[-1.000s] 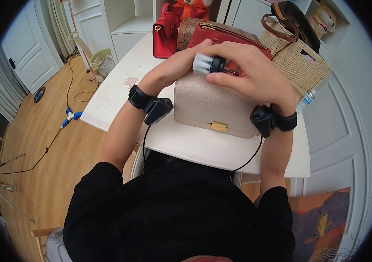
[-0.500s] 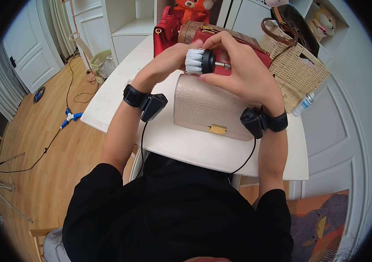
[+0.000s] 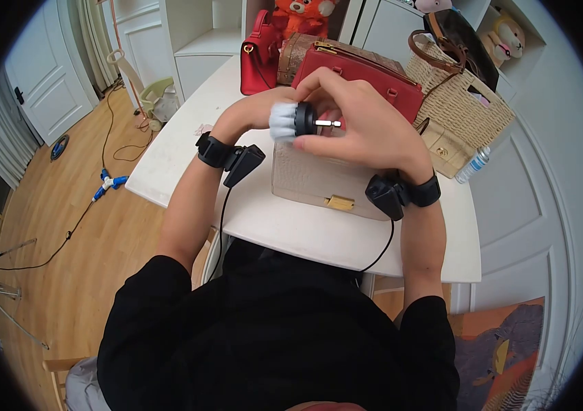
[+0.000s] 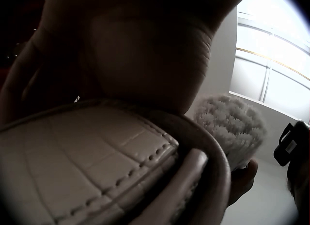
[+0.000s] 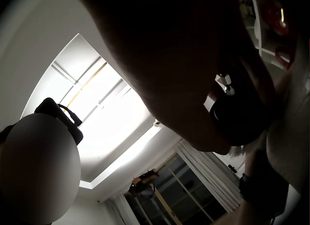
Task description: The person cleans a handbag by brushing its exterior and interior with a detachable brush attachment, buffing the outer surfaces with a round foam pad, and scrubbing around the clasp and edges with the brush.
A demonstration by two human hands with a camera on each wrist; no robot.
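Observation:
A round brush head [image 3: 305, 119] with pale bristles, a black base and a metal hex shank is held in my right hand [image 3: 377, 127], thumb below and fingers above. Its bristles face left, over the upper left part of a beige crocodile-textured handbag [image 3: 319, 179] with a gold clasp. My left hand [image 3: 257, 109] lies at the bag's upper left corner, partly covered by the brush in the head view. In the left wrist view that palm leans over the bag's stitched edge [image 4: 160, 145], with the bristles [image 4: 230, 125] just beyond it.
Behind the beige bag stand a red handbag [image 3: 360, 72], a smaller red bag [image 3: 258, 68] and a woven straw bag [image 3: 466, 89]. A spray can [image 3: 473, 166] lies at the right edge of the white table [image 3: 277, 229]. Cables run from both wrist cameras.
My right hand has carried the brush head left and slightly down toward the bag's upper left side. My left hand has drawn back a little to the left.

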